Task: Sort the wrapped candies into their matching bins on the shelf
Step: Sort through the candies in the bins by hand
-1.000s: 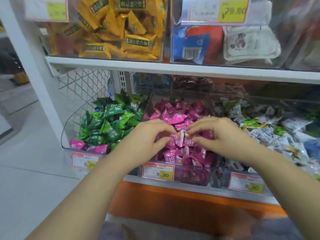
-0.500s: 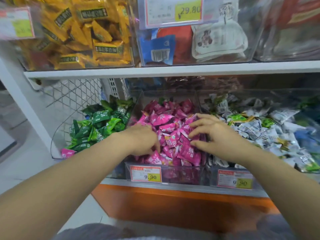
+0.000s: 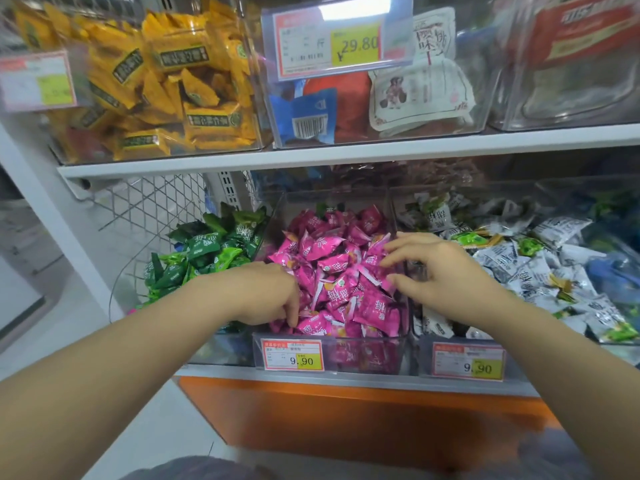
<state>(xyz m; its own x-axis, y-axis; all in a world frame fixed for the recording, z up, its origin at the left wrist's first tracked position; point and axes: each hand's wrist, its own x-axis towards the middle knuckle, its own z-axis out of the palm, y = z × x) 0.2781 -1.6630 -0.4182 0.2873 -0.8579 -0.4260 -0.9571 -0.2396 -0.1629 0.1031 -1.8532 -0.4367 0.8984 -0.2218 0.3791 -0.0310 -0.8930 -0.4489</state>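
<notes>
A clear bin [image 3: 367,358] in the middle of the lower shelf is heaped with pink wrapped candies [image 3: 339,268]. My left hand [image 3: 266,292] is at the bin's front left, fingers pointing down into the pink pile. My right hand [image 3: 440,271] lies over the pile's right side with fingers spread loosely, touching the wrappers. To the left lie green candies [image 3: 207,251]; a speck of pink [image 3: 131,310] shows beside my left forearm. In the bin to the right, white candies [image 3: 509,261] have a few green ones [image 3: 474,239] mixed in.
Price tags [image 3: 292,355] hang on the bin fronts. The upper shelf [image 3: 346,152] carries clear bins of yellow packets [image 3: 180,98] and mixed snack packs [image 3: 419,95] close above my hands. A white wire mesh [image 3: 156,209] and a white upright [image 3: 52,209] close off the left side.
My hands have parted from the middle of the pink pile: the left went to the front left, the right to the right side. The view has shifted right and tilted up.
</notes>
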